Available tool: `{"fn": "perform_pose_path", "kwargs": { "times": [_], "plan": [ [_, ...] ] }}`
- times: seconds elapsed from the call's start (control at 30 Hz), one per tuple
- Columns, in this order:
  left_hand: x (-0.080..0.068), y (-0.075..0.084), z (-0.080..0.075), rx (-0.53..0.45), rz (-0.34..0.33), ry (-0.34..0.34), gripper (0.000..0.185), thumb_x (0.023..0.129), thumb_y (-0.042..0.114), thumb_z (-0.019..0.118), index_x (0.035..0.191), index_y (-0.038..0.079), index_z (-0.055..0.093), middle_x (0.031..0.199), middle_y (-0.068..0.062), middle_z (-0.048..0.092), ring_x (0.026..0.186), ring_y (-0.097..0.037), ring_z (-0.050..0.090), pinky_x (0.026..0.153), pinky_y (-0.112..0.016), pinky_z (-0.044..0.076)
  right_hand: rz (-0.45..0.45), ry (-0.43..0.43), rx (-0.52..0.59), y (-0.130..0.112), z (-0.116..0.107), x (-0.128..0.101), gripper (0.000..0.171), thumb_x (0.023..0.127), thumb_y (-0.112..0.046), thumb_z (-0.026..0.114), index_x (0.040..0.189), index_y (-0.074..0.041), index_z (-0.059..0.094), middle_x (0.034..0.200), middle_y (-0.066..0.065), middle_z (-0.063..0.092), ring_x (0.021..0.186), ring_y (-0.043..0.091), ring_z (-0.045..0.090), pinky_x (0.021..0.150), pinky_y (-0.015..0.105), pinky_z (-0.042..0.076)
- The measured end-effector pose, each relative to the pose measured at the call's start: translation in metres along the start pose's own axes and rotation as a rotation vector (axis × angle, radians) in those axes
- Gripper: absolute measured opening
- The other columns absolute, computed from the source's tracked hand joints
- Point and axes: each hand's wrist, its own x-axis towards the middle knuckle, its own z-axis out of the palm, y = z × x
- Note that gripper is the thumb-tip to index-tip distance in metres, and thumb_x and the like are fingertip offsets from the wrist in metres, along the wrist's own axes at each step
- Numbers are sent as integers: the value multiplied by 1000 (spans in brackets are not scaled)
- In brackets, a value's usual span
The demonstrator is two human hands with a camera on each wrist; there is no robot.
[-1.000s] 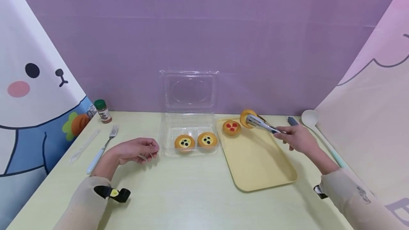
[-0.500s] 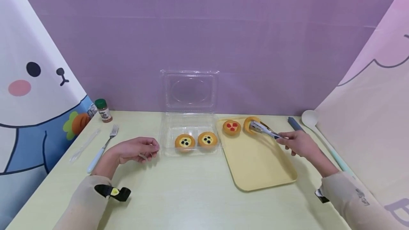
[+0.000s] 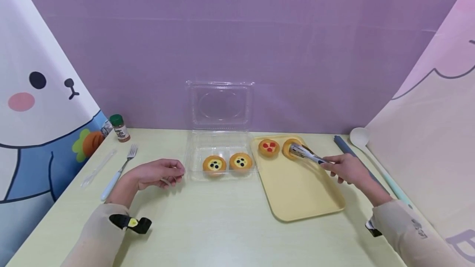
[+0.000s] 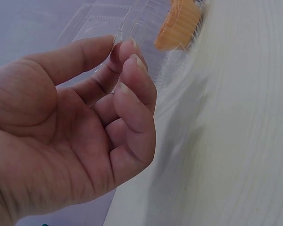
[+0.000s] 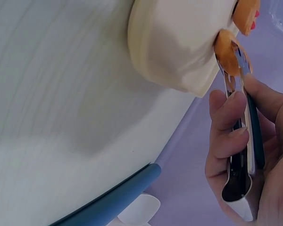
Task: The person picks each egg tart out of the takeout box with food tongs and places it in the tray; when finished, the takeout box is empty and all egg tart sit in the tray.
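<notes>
Far left on the table [image 3: 222, 226]: a spice jar [image 3: 119, 128] by the wall, then a clear plastic utensil [image 3: 97, 169] and a fork [image 3: 120, 171] lying side by side. Left hand [image 3: 157, 174] rests on the table just left of the clear box [image 3: 220, 135], fingers loosely curled, holding nothing; the left wrist view shows the same hand [image 4: 80, 136] relaxed, fingertips near the box wall. Box stands open, lid upright against the purple wall; inside, at its near edge, two tarts with dark dots [image 3: 214, 165] [image 3: 241, 162] sit side by side. Right of the box, touching it or nearly so, a yellow tray [image 3: 300, 193]. At the tray's far end a red-topped tart [image 3: 269, 147] and, just beside it, a fourth tart [image 3: 290, 148] clamped between the tips of the tongs [image 3: 306, 154], resting on or just above the tray, cannot tell which. Right hand [image 3: 346, 169] grips the tongs' handles, fingers and thumb squeezed round them; right wrist view confirms the squeeze [image 5: 245, 141]. Beyond the hand, a grey-blue bar [image 3: 352, 153] and a white spoon [image 3: 365, 147] lie along the right wall
</notes>
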Motion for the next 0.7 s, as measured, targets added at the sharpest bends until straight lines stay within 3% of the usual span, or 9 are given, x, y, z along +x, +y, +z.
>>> {"fn": "perform_pose_path", "kwargs": {
  "times": [0.23,0.43,0.7],
  "plan": [
    [-1,2,1,1,6,-8,30,103,26,56,113,-2,54,92,-2,59,80,-17,57,68,-27,49,-9,0,18,-1,1,1,53,98,-35,63,137,0,58,78,10,69,51,18,60,43,28,42],
    [-2,2,1,-4,11,-10,27,103,25,56,112,-1,55,92,-2,59,80,-17,57,68,-27,49,-39,22,-64,-3,-1,3,56,98,-38,63,138,0,57,82,9,72,53,18,61,52,32,45],
    [-1,2,2,3,12,-5,29,103,25,56,113,-2,55,92,-3,59,80,-17,57,67,-27,49,-30,45,-177,-6,-6,6,70,94,-54,62,143,-4,54,63,3,65,58,19,65,52,34,41]
  ]
}}
